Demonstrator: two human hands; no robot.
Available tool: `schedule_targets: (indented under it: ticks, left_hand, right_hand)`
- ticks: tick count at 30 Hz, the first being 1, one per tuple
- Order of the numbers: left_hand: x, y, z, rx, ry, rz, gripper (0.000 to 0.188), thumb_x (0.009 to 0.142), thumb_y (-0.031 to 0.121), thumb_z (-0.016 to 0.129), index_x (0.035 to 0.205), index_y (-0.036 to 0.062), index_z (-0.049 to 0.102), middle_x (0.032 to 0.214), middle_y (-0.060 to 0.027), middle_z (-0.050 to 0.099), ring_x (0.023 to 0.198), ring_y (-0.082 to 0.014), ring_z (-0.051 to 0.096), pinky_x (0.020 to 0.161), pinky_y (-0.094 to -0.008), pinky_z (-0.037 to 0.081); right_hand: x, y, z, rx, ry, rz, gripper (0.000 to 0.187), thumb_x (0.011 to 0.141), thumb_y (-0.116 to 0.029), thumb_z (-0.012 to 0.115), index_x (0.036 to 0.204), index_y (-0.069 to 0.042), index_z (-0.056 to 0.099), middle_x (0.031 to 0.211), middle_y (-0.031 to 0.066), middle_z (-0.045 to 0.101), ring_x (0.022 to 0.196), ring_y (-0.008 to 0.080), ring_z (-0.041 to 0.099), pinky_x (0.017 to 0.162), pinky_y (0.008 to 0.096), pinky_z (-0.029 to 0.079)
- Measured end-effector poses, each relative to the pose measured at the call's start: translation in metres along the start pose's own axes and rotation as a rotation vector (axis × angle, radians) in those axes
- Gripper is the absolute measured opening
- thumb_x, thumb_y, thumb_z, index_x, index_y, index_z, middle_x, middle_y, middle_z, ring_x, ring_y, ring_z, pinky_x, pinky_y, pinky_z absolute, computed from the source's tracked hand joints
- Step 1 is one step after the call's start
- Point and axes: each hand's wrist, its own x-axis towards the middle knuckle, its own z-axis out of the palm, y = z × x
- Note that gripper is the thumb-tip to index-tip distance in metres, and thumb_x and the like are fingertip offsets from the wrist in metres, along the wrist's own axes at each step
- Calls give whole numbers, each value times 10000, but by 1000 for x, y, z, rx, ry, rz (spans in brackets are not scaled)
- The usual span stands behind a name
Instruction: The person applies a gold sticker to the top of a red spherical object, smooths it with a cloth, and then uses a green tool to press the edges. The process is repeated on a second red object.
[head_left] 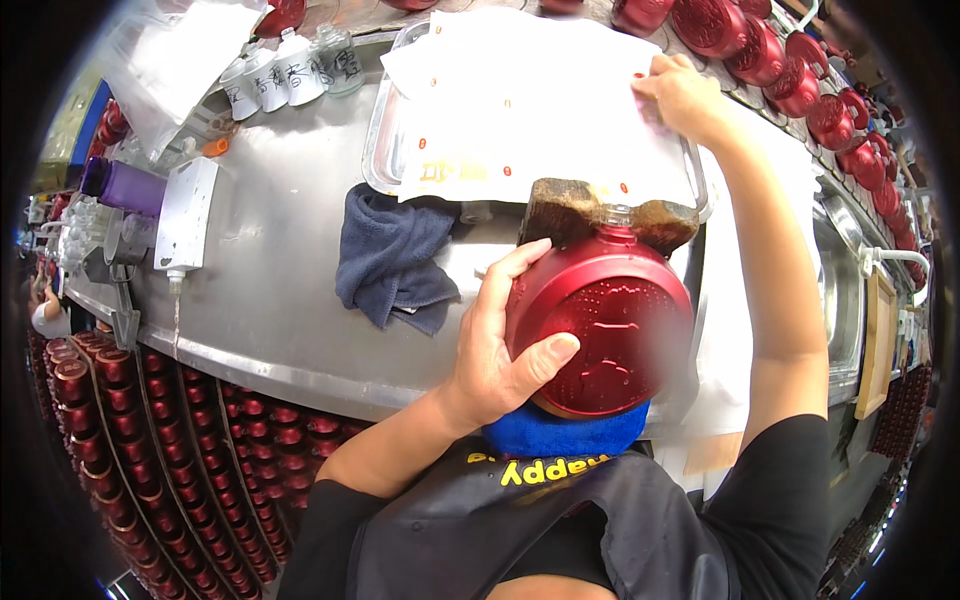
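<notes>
My left hand (500,350) is wrapped around the left side of a glossy dark red bottle (610,345), thumb across its wet, rounded face. The bottle lies tilted toward me on a blue cloth pad (570,430), its clear threaded neck between two brown, worn blocks (560,212). Beyond it, a white sheet (520,90) with a few small red stickers (507,171) and yellow print covers a clear tray (378,150). My right hand (685,98) reaches to the sheet's right edge, fingers curled at a small red mark; anything pinched there is too small to make out.
A crumpled dark blue cloth (395,260) lies on the metal table (280,270) left of the bottle. Small white bottles (297,70), a white box-shaped dispenser (187,215) and a purple bottle (130,187) stand at left. Red bottles (790,85) line the far right; a sink (840,290) is at right.
</notes>
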Motion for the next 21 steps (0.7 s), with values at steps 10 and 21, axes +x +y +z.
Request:
schedule_targets:
  ticks: [10,21]
  left_hand:
    - [-1,0,1,-54,-4,-25,845,929,360,788,1534,-39,351,1383,-207,575,1263,-257,583,1097,-384,448]
    - [1,-5,4,-26,43,27,761,946,331,759,1504,-36,393,1353,-182,590,1235,-236,592,1096,-372,443]
  right_hand:
    - [70,92,37,202,-74,222,660,846,-610,731,1061,12,780,1073,215,736,1011,389,713,942,461,549]
    - [57,89,57,169,38,284,474,919,-477,677,1063,-40,792,1176,174,732,1120,401,691,985,493,535]
